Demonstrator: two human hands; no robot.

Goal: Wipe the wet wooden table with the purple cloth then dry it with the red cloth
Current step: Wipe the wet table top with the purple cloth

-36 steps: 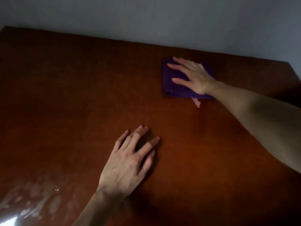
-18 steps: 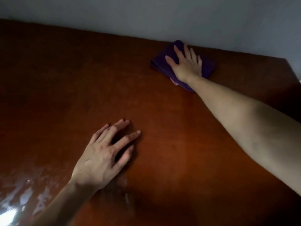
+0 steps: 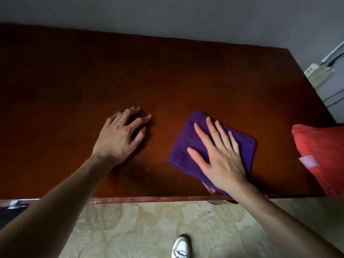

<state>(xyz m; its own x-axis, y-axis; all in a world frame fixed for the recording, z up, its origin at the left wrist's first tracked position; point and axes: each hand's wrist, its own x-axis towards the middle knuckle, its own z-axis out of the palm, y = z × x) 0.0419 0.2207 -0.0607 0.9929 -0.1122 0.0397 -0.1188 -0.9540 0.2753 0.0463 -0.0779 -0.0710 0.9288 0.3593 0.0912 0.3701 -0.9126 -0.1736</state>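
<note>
Your right hand (image 3: 221,157) dragged the purple cloth (image 3: 188,144) back from the far edge (left hand (image 3: 119,136) flat, empty); keep fingers spread, pressing evenly

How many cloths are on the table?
2. The purple cloth lies flat near the front edge of the wooden table, under the right hand. The red cloth sits at the table's right end, partly cut off by the picture edge.
</note>
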